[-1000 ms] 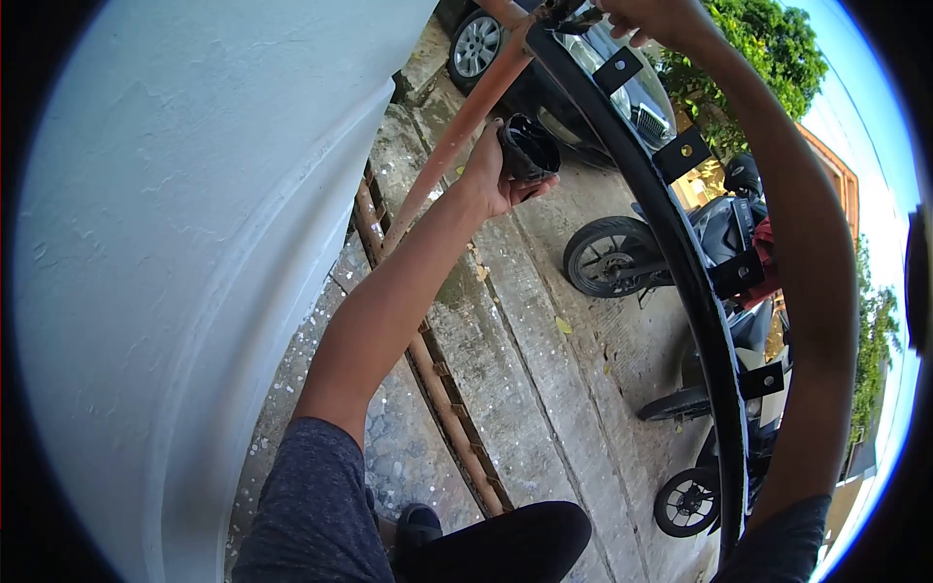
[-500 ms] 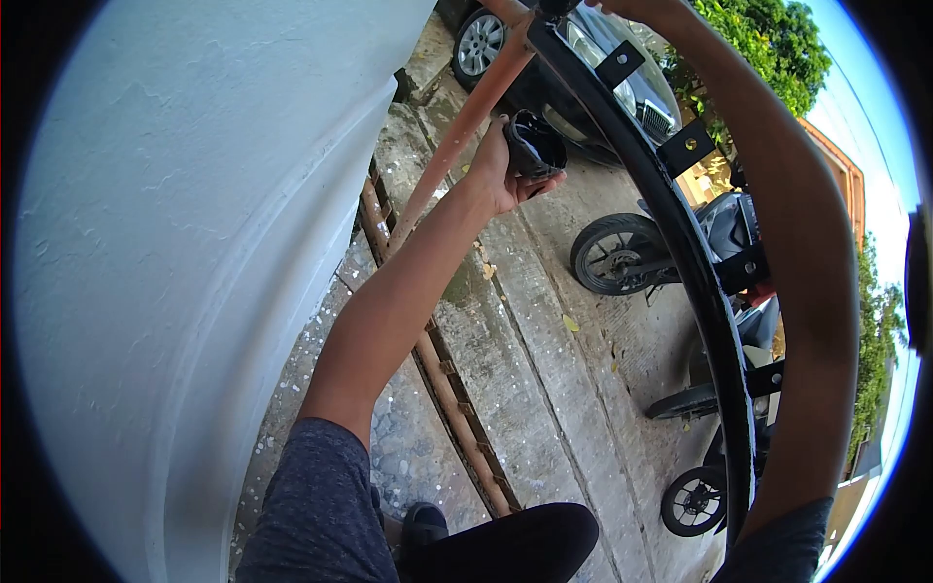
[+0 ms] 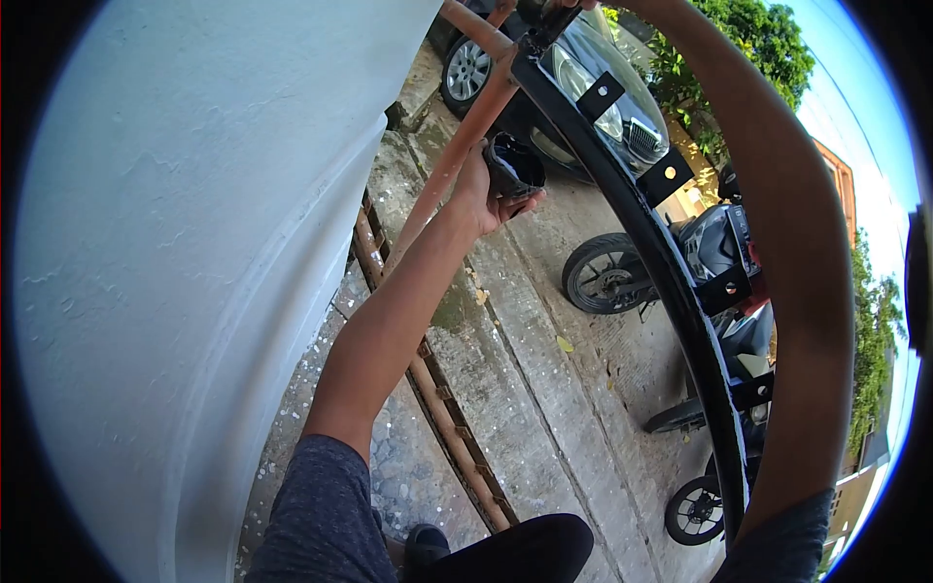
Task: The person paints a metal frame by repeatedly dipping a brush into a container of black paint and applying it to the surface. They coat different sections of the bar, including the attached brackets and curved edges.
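My left hand (image 3: pixel 484 197) is wrapped round a small dark cup (image 3: pixel 515 167), its mouth tilted toward me and its inside coated glossy black. To the right curves a shiny black metal rail (image 3: pixel 649 233) with several flat drilled tabs along its outer side. Only the fingers of my right hand (image 3: pixel 586 5) show at the top edge, closed near the rail's upper end. A dark thing (image 3: pixel 556 24) sticks out from them against the rail; its kind is not clear. Behind the cup, a reddish-brown metal bar (image 3: pixel 462 136) slants up to meet the rail's end.
A white wall (image 3: pixel 194 243) fills the left side. Below are a concrete driveway (image 3: pixel 544 408) and a rusty floor rail (image 3: pixel 442 418). A dark car (image 3: pixel 622 126) and several motorcycles (image 3: pixel 607 274) stand beyond the black rail.
The view has shifted slightly, so the rail and cup sit a little lower and further left. The dark thing at my right fingers shows more. My left hand still holds the cup.
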A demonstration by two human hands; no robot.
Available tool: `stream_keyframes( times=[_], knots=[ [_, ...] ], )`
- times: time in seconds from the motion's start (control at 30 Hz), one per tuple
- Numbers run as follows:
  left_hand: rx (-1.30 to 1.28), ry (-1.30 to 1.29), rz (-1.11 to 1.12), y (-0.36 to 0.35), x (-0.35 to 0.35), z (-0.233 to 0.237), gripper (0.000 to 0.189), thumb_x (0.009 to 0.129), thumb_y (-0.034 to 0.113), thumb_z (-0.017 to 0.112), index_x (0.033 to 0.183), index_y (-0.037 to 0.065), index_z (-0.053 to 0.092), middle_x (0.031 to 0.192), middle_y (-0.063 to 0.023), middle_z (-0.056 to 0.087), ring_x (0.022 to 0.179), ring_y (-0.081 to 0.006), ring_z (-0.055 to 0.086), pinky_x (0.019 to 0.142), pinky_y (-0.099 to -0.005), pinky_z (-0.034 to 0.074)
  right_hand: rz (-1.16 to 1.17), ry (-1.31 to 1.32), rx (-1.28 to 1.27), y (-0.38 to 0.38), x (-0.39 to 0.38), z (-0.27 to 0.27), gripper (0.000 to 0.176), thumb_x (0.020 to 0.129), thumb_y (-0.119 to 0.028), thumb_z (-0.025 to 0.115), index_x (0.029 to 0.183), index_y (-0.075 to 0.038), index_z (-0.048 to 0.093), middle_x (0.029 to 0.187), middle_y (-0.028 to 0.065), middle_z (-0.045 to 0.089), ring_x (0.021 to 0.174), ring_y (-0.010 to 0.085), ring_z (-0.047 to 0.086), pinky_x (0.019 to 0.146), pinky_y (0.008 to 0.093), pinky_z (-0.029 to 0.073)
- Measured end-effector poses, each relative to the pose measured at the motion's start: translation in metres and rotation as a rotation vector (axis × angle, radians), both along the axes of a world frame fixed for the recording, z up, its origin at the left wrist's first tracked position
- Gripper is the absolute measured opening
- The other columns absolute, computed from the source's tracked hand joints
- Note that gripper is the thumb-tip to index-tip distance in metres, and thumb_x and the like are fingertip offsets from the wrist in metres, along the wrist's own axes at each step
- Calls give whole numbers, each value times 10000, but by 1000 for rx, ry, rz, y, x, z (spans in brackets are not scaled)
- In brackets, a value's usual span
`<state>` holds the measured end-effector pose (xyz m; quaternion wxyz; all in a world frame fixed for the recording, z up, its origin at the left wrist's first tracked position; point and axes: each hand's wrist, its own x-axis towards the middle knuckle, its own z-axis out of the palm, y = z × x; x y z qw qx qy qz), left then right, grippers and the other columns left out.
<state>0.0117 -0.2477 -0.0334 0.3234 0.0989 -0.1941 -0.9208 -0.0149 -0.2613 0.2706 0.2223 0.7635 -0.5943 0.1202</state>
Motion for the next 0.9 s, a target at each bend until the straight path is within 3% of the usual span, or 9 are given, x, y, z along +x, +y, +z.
stream_keyframes(
  times=[0.1,0.2,0.3,0.4,0.47,0.53,0.63,0.8,0.9],
  knots=[
    [-12,-1,16,3,1,1,835,935,663,209,1132,-82,532,854,-228,656,680,-303,695,482,-329,595,58,333,-143,-12,-17,-16,210,765,-219,593,730,-42,700,750,124,676,738,284,663,642,419,526],
    [2,-37,29,6,5,4,829,934,668,210,1126,-63,550,824,-208,665,663,-282,698,487,-316,595,166,1016,-388,-37,-42,16,140,734,-171,612,695,-61,689,731,129,664,714,289,655,620,441,517],
    [5,-46,21,8,7,6,814,940,656,214,1133,-62,544,831,-211,664,665,-286,697,493,-322,598,251,1088,-456,-18,-28,30,125,719,-171,619,670,-72,678,707,135,653,668,325,639,598,460,504],
    [30,-31,55,4,9,4,777,953,626,226,1147,-58,539,863,-218,665,693,-303,699,504,-329,601,166,609,-291,23,-1,-14,131,731,-168,611,684,-74,689,697,143,652,638,330,638,591,452,511],
    [58,-15,74,2,9,4,737,959,602,253,1161,-46,542,909,-225,669,744,-328,703,521,-334,606,264,792,-176,29,1,-49,131,749,-64,684,874,-32,702,775,133,687,644,296,663,602,370,529],
    [31,-10,51,-1,9,5,754,957,610,241,1166,-45,550,928,-226,671,758,-329,705,533,-338,609,132,798,-106,38,1,-73,114,740,-99,705,836,-39,720,769,124,697,663,297,681,618,379,543],
    [19,-17,39,0,11,9,756,959,605,232,1159,-46,561,941,-229,671,769,-325,706,542,-338,610,43,381,-8,49,14,-67,52,753,-84,695,767,-44,725,787,123,704,703,282,698,626,370,554],
    [31,7,31,7,11,8,751,962,593,231,1155,-59,550,908,-225,667,742,-311,701,532,-336,605,157,17,-257,16,-37,-1,218,800,-175,564,702,-2,653,601,189,583,587,326,610,563,434,477],
    [12,-7,19,14,13,11,772,959,612,215,1144,-65,538,857,-216,660,692,-296,694,512,-338,601,236,276,-352,10,-43,20,230,806,-190,561,704,-2,647,615,184,585,570,310,593,561,434,467]
  ],
)
